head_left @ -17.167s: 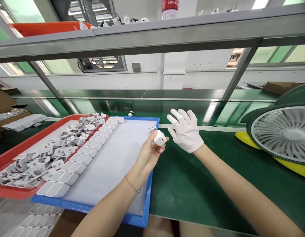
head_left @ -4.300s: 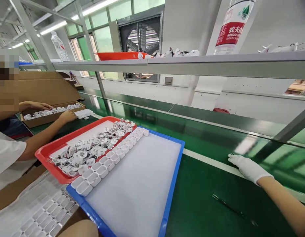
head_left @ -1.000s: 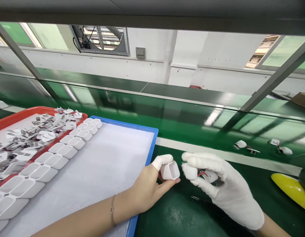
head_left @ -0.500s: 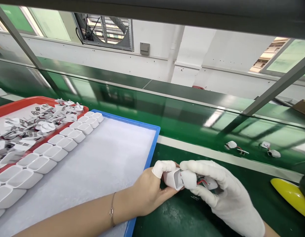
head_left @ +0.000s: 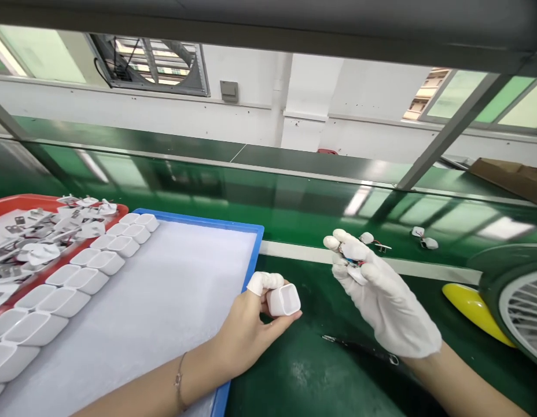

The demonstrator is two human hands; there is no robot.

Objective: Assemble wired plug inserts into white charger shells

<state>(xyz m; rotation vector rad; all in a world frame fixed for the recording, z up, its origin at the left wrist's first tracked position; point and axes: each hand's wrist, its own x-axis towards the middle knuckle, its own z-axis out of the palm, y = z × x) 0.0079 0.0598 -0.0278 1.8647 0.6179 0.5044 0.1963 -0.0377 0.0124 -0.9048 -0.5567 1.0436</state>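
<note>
Between thumb and fingers, my left hand (head_left: 251, 321) grips a small white plastic housing (head_left: 284, 300), its open end facing right. White finger cots cover some of its fingers. My right hand (head_left: 376, 295), in a white glove, is raised to the right and apart from the housing. Its fingers close around a white plug insert with wires (head_left: 354, 258), partly hidden by the glove. Below it on the green bench lie black-handled tweezers (head_left: 359, 347). Beyond the right hand rest a loose wired insert (head_left: 366, 238) and another wired piece (head_left: 425, 238).
A blue-rimmed tray (head_left: 251, 255) on the left bears rows of white housings (head_left: 86, 280). Behind them, a red tray (head_left: 121, 213) holds a heap of wired inserts (head_left: 47, 231). A green fan (head_left: 520, 289) with a yellow part (head_left: 472, 310) stands at right.
My right hand has drawn the wired insert away from the housing, up and to the right. My left hand keeps hold of the housing. The view has swung right, showing the tweezers and fan.
</note>
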